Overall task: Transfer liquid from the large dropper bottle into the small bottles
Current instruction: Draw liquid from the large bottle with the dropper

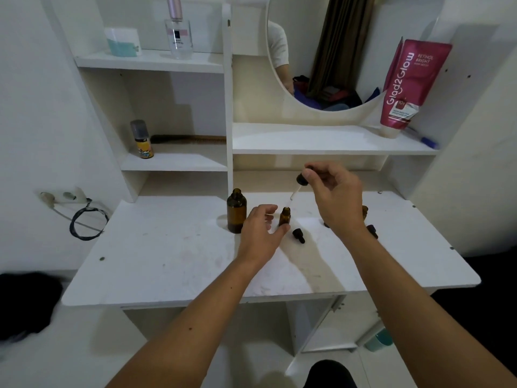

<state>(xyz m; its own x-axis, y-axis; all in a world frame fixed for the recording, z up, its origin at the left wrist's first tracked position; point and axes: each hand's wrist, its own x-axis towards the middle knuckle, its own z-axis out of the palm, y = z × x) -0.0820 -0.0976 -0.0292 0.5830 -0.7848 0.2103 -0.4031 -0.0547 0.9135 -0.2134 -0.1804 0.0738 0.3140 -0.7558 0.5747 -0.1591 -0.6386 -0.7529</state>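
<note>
The large amber bottle [236, 210] stands uncapped on the white desk [167, 261]. To its right a small amber bottle [284, 217] stands open, steadied between the thumb and fingers of my left hand [261, 233]. My right hand [335, 197] pinches the black bulb of the dropper [297, 189], whose glass tip points down into the small bottle's mouth. A small black dropper cap [298, 236] lies on the desk just right of that bottle. Another small amber bottle [364, 212] and a dark cap [372, 231] show partly behind my right wrist.
Shelves rise behind the desk: an orange-labelled bottle [142, 140] and a comb [190, 139] on the left, a red tube [405, 85] and a pen [426, 141] on the right below a round mirror [335, 51]. A perfume bottle [179, 32] stands on top.
</note>
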